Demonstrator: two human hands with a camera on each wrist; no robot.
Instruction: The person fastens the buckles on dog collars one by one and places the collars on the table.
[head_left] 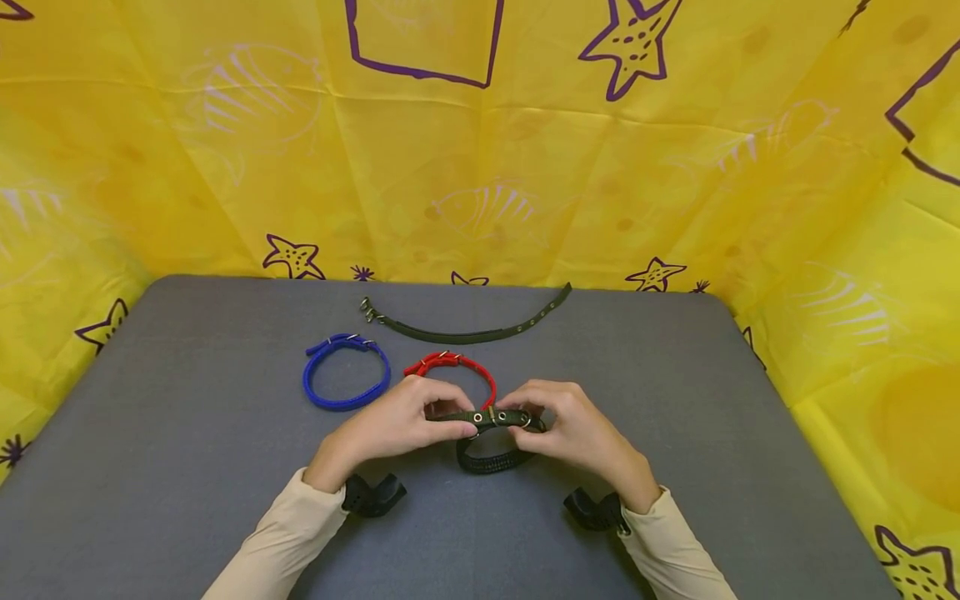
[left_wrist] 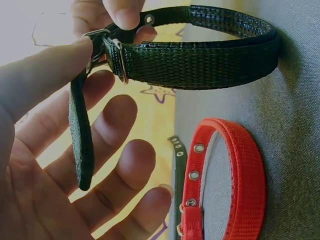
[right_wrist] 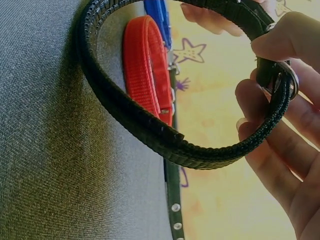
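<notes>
A dark green pet collar [head_left: 491,463], bent into a loop with its metal buckle at the top, is held between both hands above the table. My left hand [head_left: 401,425] pinches it at the buckle between thumb and fingers; in the left wrist view the strap's free tip [left_wrist: 81,140] hangs past the thumb. My right hand [head_left: 573,429] pinches the other side of the band, its thumb beside a metal ring [right_wrist: 294,82]. Just behind the hands sits a red collar [head_left: 480,369], looped and buckled, partly hidden by the left hand.
On the grey table [head_left: 187,467], a blue collar [head_left: 337,403] lies looped at the left. Farther back an olive-green collar [head_left: 465,337] is stretched out unbuckled in a shallow curve. A yellow patterned cloth [head_left: 480,167] hangs behind and along the sides.
</notes>
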